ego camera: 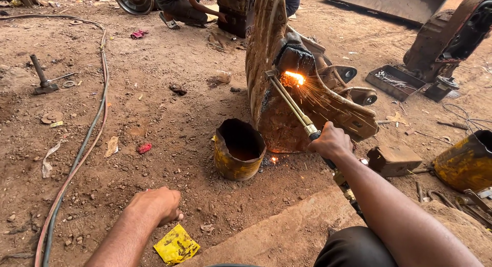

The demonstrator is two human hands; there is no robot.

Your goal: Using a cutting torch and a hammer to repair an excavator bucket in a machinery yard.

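The right hand (332, 142) is wrapped tight round the grip of a brass cutting torch (292, 105), whose long axis runs from that hand up and to the left, away from the person, ending at a flame and a spray of sparks on the rusted excavator bucket (277, 87). The bucket stands on edge on the dirt floor (169, 133), straight ahead of the right hand and well beyond it; the tip is at the dark upper part of its side wall. The left hand (156, 204) is curled into a loose fist holding nothing, knuckles pressed to the floor, nearer the person and well apart from the bucket, so the right hand is clearly the nearer one. Just beside the left hand lies one crumpled yellow wrapper (176, 245). One torch and one bucket are in view. There are two yellow drums: an open one (239, 150) touching or just beside the bucket's lower edge, another (465, 162) at the right edge. A pair of hoses (82, 149) snakes along the left side of the floor. One other person (182, 6) crouches at the far edge.
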